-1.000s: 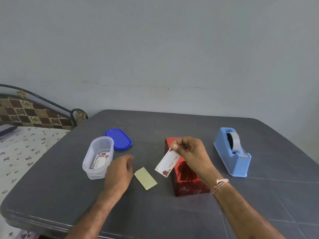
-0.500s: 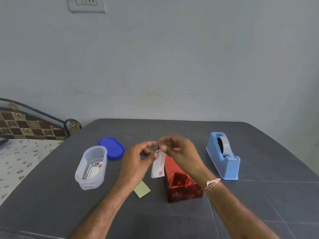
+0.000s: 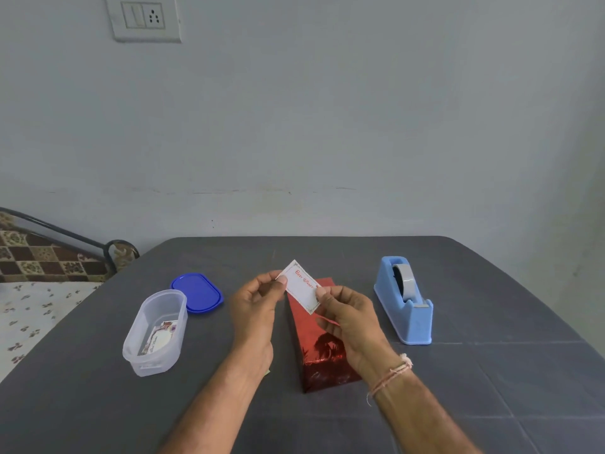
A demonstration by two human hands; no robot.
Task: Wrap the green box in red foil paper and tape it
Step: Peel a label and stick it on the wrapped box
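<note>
Holding small white gift card [image 3: 302, 286] face-up now, both hands pinching it: left hand [image 3: 253, 306] at far-left corner, right hand [image 3: 347, 317] at near end; earlier it hung edge-on. Red script reads "Best Wishes". Red foil-wrapped box [image 3: 322, 355] lies beneath on dark grey table [image 3: 491, 388]. Light blue tape dispenser [image 3: 404, 301] right, clear plastic tub [image 3: 155, 332] left. Grey wall, switch plate [image 3: 144, 18].

Pale grey wall [image 3: 327, 109] — switch plate [image 3: 146, 18] upper left — bed [image 3: 36, 290] at left.
</note>
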